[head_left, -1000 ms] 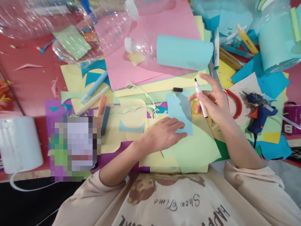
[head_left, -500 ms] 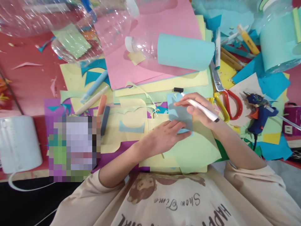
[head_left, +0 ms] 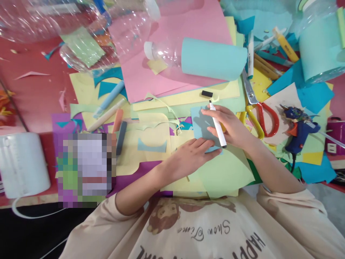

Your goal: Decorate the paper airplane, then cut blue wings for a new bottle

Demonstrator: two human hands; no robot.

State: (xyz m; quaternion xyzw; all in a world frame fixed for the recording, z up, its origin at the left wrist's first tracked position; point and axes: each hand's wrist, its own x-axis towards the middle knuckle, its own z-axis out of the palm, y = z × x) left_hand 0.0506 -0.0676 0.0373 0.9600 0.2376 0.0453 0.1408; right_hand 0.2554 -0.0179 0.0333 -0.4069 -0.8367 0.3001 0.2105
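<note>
A white marker [head_left: 219, 126] with a bare black tip is in my right hand [head_left: 229, 124], its tip pointing away from me. Beneath that hand lies a small light blue paper [head_left: 201, 124]. My left hand [head_left: 194, 151] rests flat with fingers stretched over the near edge of the same paper. Just beyond the marker's tip, its black cap [head_left: 207, 94] lies on the cream and green sheets. A pale green sheet [head_left: 226, 172] spreads under both hands, close to my body.
Scissors [head_left: 260, 115] with red and yellow handles and a blue glue gun [head_left: 299, 135] lie to the right. A bottle wrapped in turquoise paper [head_left: 212, 59] lies across the pink sheet [head_left: 161, 86]. At left stand a white jug-like container [head_left: 24, 165] and several markers [head_left: 109, 99] among scraps.
The cap now lies apart from the marker, slightly farther away. My right hand has turned the marker more upright in view, its tip bare. My left hand has stayed almost still.
</note>
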